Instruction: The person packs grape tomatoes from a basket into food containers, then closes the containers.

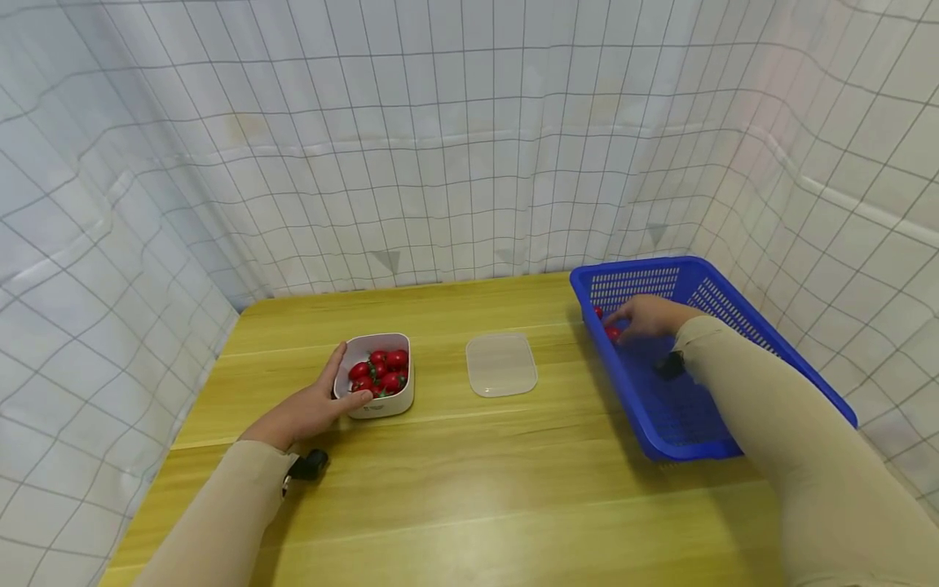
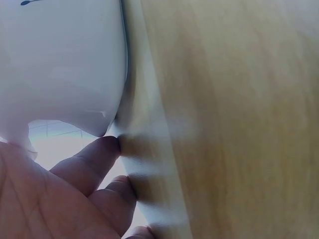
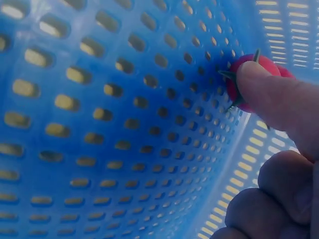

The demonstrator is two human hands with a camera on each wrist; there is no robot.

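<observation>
In the head view, my left hand [image 1: 311, 408] holds a small white container [image 1: 392, 405] at its left near corner, thumb over the near rim and a finger along the left side. Several red cherry tomatoes [image 1: 378, 371] with green stems lie inside it. The left wrist view shows the container's wall [image 2: 65, 64] with curled fingers [image 2: 92, 162] low beside it. My right hand [image 1: 645, 316] reaches into a blue perforated basket [image 1: 623, 391] at its left wall. There it pinches a cherry tomato [image 3: 232, 89], thumb on the stem side; the opposing fingertip is hidden.
Another tomato [image 1: 597, 312] sits against the basket's left wall. A flat translucent lid [image 1: 502, 364] lies on the wooden table [image 1: 455, 489] between container and basket. White grid-patterned curtains [image 1: 469, 147] enclose the table at the back and sides.
</observation>
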